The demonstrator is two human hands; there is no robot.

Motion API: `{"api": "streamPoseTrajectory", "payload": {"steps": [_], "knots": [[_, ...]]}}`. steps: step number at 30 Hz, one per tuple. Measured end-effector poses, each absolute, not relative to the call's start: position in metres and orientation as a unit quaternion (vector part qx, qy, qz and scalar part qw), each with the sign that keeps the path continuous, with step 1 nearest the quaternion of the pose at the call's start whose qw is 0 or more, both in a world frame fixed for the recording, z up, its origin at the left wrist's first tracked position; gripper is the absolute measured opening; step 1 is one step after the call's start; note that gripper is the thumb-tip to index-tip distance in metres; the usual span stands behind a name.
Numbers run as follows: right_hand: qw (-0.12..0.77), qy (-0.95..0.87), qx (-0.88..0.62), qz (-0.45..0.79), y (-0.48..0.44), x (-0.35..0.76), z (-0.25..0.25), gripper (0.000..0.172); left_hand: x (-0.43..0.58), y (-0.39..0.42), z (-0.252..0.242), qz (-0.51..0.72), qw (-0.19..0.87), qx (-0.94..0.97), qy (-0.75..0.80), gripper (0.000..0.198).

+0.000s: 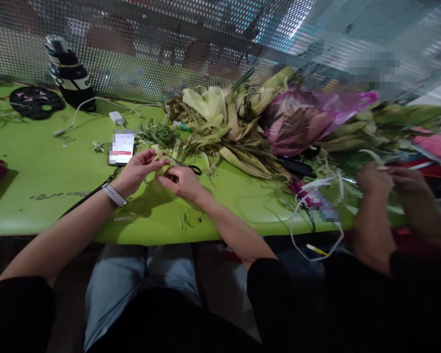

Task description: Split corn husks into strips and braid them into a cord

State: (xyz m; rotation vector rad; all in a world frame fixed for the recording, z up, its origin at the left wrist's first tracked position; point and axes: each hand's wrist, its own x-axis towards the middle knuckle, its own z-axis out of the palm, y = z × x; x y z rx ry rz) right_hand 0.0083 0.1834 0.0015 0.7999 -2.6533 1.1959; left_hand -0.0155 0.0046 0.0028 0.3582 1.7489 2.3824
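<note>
Above the green tabletop, my left hand (pixel 141 166) is closed, pinching a small pale yellow-green piece of corn husk (pixel 159 154) between thumb and fingertips. Close beside it, my right hand (pixel 182 182) has curled fingers at the lower end of the same piece. Scissors (pixel 194 169) with a black handle loop show just behind my right hand; whether they rest on the table or touch the hand I cannot tell. Beyond my hands lies a heap of thin green shreds (pixel 158 133). A lit phone (pixel 122 148) lies by my left hand.
Corn husks (pixel 238 117) pile up at the back, with a pink plastic bag (pixel 297 120) among them. A dark bottle (pixel 71 76) and black disc-shaped object (pixel 36 102) stand back left. At right, another person's hands (pixel 389 181) work near a white cable (pixel 294 230).
</note>
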Motion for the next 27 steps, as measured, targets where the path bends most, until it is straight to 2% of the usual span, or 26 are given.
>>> {"api": "streamPoseTrajectory", "payload": {"steps": [4, 12, 15, 20, 23, 27], "knots": [[0.041, -0.869, 0.25, 0.424, 0.18, 0.004, -0.003, 0.029, -0.016, 0.004, 0.003, 0.796, 0.073, 0.117, 0.59, 0.027], [-0.151, -0.81, 0.288, 0.487, 0.194, 0.002, 0.007, 0.045, -0.016, 0.0, 0.009, 0.775, 0.058, 0.13, 0.616, 0.039], [-0.23, -0.791, 0.304, 0.478, 0.2, 0.001, 0.013, 0.046, -0.018, -0.002, 0.008, 0.776, 0.054, 0.134, 0.614, 0.04], [-0.286, -0.771, 0.327, 0.466, 0.21, -0.001, 0.019, 0.044, -0.018, -0.003, 0.007, 0.771, 0.059, 0.144, 0.617, 0.04], [-0.223, -0.788, 0.309, 0.484, 0.211, -0.001, 0.017, 0.038, -0.017, -0.003, 0.008, 0.765, 0.063, 0.154, 0.622, 0.04], [0.018, -0.787, 0.209, 0.58, 0.209, -0.001, 0.01, 0.023, -0.017, -0.004, 0.007, 0.749, 0.098, 0.188, 0.628, 0.041]]}}
